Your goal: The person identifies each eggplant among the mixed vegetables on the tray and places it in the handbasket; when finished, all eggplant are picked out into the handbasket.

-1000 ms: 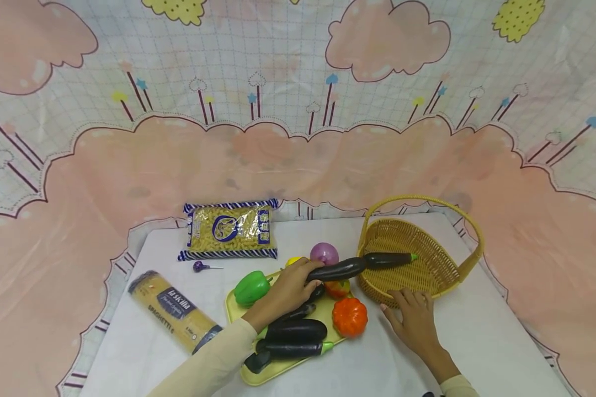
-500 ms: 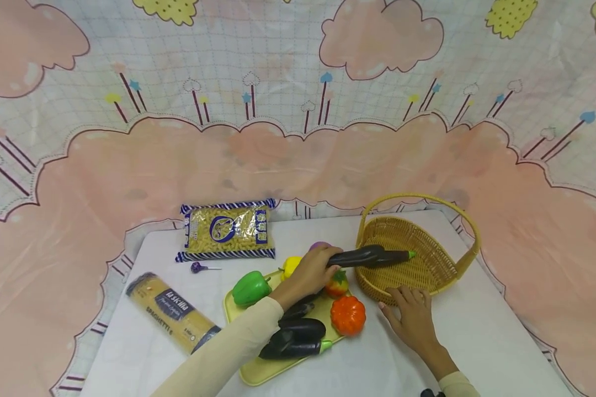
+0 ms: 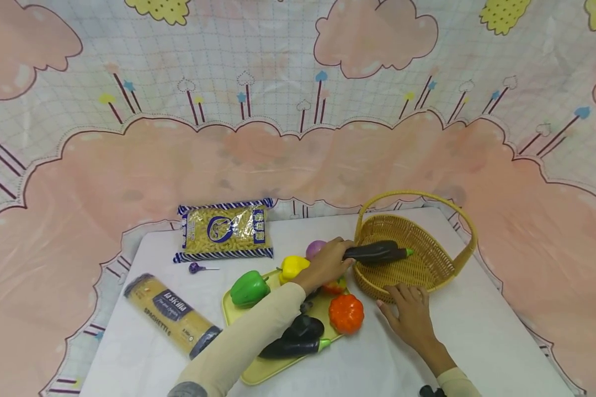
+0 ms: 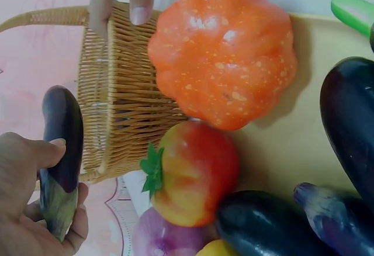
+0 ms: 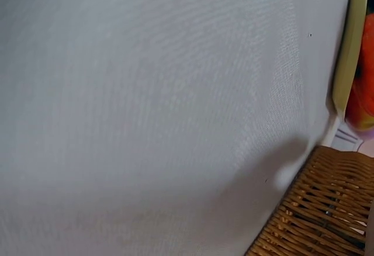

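Observation:
My left hand (image 3: 330, 262) grips a dark eggplant (image 4: 63, 127) by its stem end, thumb on top, above the near left rim of the wicker basket (image 3: 417, 234). A second eggplant (image 3: 401, 253) with a green tip lies in the basket, partly hidden behind the held one. My right hand (image 3: 411, 314) holds the basket's near rim, with fingers over the edge and the thumb outside. Left of the basket, the yellow tray (image 3: 258, 376) bears several more eggplants (image 3: 290, 348), a green bell pepper (image 3: 250, 289), a yellow pepper (image 3: 293, 268) and a red-yellow tomato-like piece (image 4: 196, 174).
An orange pumpkin (image 3: 346, 314) sits at the tray's right edge, and a purple onion (image 3: 315, 249) near its far corner. Further left lie a spaghetti pack (image 3: 174, 314), a bag of pasta (image 3: 225, 230) and a lollipop (image 3: 195, 268). The basket's handle (image 3: 464, 259) arches above it.
My left hand has carried the eggplant rightward from over the tray to the basket, where it now overlaps the other eggplant. My right hand stays at the rim.

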The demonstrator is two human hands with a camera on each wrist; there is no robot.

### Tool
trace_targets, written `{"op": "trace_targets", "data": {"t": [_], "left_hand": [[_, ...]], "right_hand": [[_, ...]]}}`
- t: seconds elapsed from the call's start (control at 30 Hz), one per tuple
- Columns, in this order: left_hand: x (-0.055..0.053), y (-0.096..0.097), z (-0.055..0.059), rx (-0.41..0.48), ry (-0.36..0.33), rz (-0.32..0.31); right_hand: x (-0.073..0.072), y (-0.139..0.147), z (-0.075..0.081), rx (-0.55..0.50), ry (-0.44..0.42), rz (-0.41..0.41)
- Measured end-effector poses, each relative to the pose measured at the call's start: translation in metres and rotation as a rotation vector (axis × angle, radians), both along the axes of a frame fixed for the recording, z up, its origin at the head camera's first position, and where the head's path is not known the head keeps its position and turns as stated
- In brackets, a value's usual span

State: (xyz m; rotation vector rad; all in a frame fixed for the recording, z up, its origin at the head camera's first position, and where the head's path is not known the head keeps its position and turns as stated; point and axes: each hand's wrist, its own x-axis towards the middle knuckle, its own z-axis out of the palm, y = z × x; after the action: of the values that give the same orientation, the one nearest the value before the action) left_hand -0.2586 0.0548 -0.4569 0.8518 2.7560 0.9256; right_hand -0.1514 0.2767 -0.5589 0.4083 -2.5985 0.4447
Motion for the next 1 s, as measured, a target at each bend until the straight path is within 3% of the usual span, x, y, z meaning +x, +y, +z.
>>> {"op": "trace_targets", "data": {"t": [0.37,0.8,1.0], "left_hand": [[-0.009,0.021,-0.014,-0.065,0.037,-0.037],[-0.016,0.043,-0.019,-0.271,0.167,-0.054],[-0.014,0.055,-0.023,-0.345,0.205,-0.081]], "right_hand": [[0.000,0.000,0.001,0.014,-0.028,0.002],[-0.002,0.002,0.001,0.012,-0.019,-0.001],[0.000,0.001,0.002,0.009,-0.020,-0.002]]}}
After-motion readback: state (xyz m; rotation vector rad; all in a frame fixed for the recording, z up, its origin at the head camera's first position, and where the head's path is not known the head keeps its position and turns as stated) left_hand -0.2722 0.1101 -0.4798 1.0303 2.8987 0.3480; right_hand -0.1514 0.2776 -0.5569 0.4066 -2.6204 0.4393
